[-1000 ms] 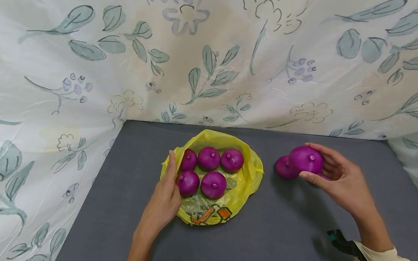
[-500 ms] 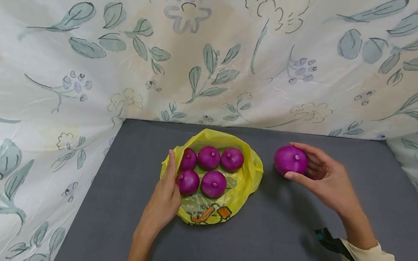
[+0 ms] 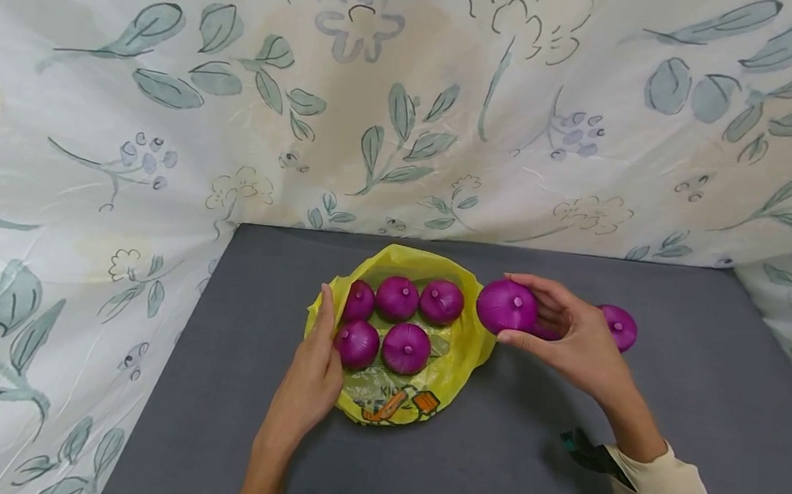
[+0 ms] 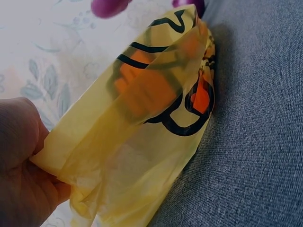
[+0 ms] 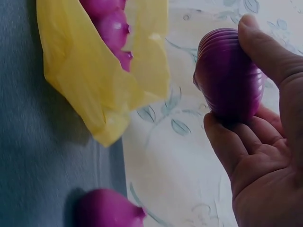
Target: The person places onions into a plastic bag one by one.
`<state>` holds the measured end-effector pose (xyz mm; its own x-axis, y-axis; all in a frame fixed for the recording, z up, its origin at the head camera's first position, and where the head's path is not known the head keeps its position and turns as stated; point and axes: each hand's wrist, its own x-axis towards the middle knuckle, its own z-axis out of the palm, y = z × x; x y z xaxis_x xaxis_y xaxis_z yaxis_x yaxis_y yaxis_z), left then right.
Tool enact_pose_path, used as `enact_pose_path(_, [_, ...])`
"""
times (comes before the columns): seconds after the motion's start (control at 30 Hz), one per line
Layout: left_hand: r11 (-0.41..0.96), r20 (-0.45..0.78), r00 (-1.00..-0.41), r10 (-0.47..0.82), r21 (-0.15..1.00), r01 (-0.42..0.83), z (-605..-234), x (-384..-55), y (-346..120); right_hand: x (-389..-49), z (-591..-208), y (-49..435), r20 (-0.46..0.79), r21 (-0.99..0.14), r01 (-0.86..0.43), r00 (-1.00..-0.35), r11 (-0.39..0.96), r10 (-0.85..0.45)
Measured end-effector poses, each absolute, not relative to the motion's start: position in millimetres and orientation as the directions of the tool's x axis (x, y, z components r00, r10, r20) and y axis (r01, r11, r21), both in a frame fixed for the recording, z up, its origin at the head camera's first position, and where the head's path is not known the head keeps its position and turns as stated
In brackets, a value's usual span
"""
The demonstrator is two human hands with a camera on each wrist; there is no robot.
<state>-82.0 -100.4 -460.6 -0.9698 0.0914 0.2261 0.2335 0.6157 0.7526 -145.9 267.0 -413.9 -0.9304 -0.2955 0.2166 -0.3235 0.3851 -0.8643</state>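
Observation:
A yellow plastic bag (image 3: pixel 460 361) with a printed cartoon stands open on the grey table, holding several purple onions (image 3: pixel 406 349). My left hand (image 3: pixel 309 380) grips the bag's left rim; in the left wrist view, the hand (image 4: pixel 21 156) pinches the thin yellow plastic (image 4: pixel 137 161). Just off the bag's right rim, my right hand (image 3: pixel 573 342) holds an onion (image 3: pixel 505 306) between thumb and fingers, raised above the table. The right wrist view shows this onion (image 5: pixel 229 78) from the side. Another onion (image 3: pixel 544 331) shows partly behind the right fingers.
One more onion (image 3: pixel 618 328) lies on the grey tabletop (image 3: pixel 462 469) beyond my right hand, partly hidden by it. A floral-patterned sheet (image 3: pixel 406 124) hangs behind the table and along its sides.
My right hand has carried its onion leftward to the bag's right rim, uncovering an onion on the table at the right. The left hand keeps its grip on the bag.

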Motion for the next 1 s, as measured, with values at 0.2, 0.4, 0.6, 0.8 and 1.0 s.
enact_pose_path(0.2, [0.622,0.215,-0.972,0.096,0.749,0.227,-465,-84,-100,-150,-426,250,0.232,-0.862,-0.356,-0.91,0.361,-0.343])
enact_pose_path(0.4, [0.611,0.197,-0.976,0.09,0.763,0.211,-465,-84,-101,-151,-436,236,0.234,-0.852,-0.377,-0.896,0.364,-0.378])
enact_pose_path(0.6, [0.6,0.204,-0.974,0.094,0.77,0.22,-464,-82,-101,-151,-446,226,0.24,-0.835,-0.396,-0.887,0.382,-0.395])
enact_pose_path(0.8, [0.594,0.205,-0.974,0.099,0.773,0.223,-465,-81,-101,-148,-454,219,0.223,-0.812,-0.393,-0.893,0.432,-0.392])
enact_pose_path(1.0, [0.594,0.212,-0.972,0.099,0.771,0.229,-464,-83,-101,-145,-461,213,0.226,-0.767,-0.398,-0.902,0.503,-0.368])
